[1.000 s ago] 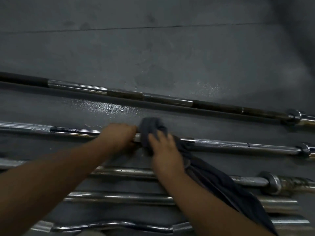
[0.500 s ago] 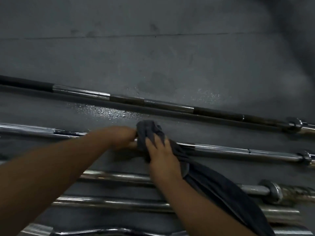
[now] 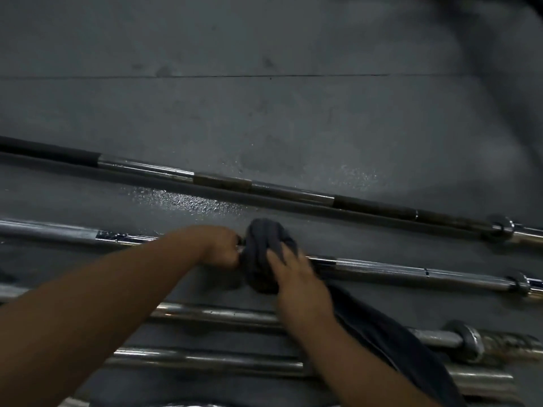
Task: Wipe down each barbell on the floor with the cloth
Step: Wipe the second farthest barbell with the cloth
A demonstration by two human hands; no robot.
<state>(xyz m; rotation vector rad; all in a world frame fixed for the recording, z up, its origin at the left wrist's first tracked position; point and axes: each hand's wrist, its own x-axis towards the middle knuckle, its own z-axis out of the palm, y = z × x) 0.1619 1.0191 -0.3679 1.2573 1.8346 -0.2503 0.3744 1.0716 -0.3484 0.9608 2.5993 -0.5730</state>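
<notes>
- Rolled the grey cloth (image 3: 263,254) fuller round the shaft since a second ago, and dropped the right hand (image 3: 298,279) lower over the wad, blurred mid-stroke.
- Close in: leave the plain steel barbell (image 3: 205,361) and the collared barbell (image 3: 211,315) just beyond it for later, both crossed by the loose tail (image 3: 393,342) of the cloth.
- Gather that tail up or keep it lifted, to avoid snagging on the collar (image 3: 467,339) or dragging grime from bar to bar.
- Grips the knurled chrome barbell (image 3: 382,267), next out, with the left hand (image 3: 219,245) closed round the shaft, hard against the wad; probably steadies it against rolling.
- Clasps the wad with the right hand from the near side, fingers laid over the top; cannot tell how far round, thumb being hidden.
- Squeeze all the way round, then twist while sliding toward the right-hand end, overlapping each pass; press harder over the knurling, likely to trap dirt.
- Shift the left hand afterwards to reach the stretch now covered by it.
- Farther off: save the dark-banded barbell (image 3: 229,182), lying well apart and untouched by either hand; judging by the brownish bands, expect more rubbing there.
- Keep clear of the wet patch (image 3: 182,201) glistening on the rubber floor (image 3: 264,113) between those two bars, or wring out before going on.
</notes>
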